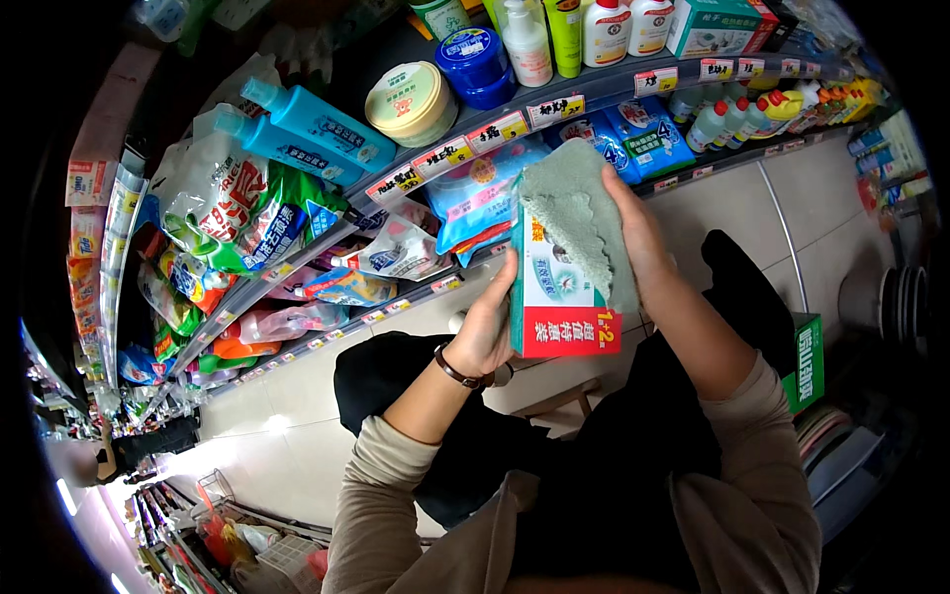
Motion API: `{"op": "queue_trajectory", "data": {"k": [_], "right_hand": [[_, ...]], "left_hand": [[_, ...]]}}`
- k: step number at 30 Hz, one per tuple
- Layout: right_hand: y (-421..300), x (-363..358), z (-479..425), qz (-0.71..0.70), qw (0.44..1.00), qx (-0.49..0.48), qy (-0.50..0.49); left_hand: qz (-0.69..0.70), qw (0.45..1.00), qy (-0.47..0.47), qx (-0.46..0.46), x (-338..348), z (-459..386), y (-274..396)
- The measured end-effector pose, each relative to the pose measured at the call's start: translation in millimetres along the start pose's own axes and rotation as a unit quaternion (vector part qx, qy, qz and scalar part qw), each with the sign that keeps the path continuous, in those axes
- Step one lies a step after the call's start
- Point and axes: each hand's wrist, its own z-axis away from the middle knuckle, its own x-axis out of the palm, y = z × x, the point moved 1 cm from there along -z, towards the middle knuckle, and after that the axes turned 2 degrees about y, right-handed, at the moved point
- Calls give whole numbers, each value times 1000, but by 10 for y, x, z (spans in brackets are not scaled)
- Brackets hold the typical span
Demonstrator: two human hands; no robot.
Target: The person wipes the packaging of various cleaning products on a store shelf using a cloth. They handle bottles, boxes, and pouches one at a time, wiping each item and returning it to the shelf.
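My left hand [482,327], with a brown bracelet at the wrist, grips a red, white and green cardboard box [571,330] by its left side. The box bears printed writing and is held over my lap. A grey-green cloth [568,215] with a scalloped edge lies folded over its upper face and right side. My right hand [642,234] presses the cloth against the right side of the box; part of its fingers is hidden behind cloth and box.
Shelf edges with price tags [505,134] curve ahead. Upper shelf: blue bottles [319,134], a round cream tub [410,104], blue jars [471,59], a similar green-and-red box [716,30]. Lower: wipes packs [646,141], detergent bags [223,200]. A green carton [805,364] stands right. Someone [141,445] is far left.
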Motion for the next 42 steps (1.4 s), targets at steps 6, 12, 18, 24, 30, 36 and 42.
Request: {"op": "queue_trajectory", "data": {"k": [6, 12, 18, 24, 30, 36, 42], "right_hand": [[173, -216, -142, 88, 993, -62, 53], [338, -113, 4, 107, 992, -36, 53], [504, -122, 55, 150, 986, -61, 34], [255, -26, 43, 276, 939, -201, 52], [186, -14, 35, 551, 696, -457, 61], [237, 40, 40, 598, 663, -451, -3], [143, -157, -180, 460, 871, -122, 123]], "left_hand": [[-178, 978, 80, 66, 124, -66, -67], [-98, 982, 120, 108, 79, -106, -65], [-103, 973, 151, 143, 4, -140, -46], [-254, 949, 91, 164, 136, -54, 6], [-438, 874, 90, 189, 116, -23, -85], [-483, 851, 70, 194, -84, -71, -224], [-309, 934, 109, 144, 46, 3, -108]]}}
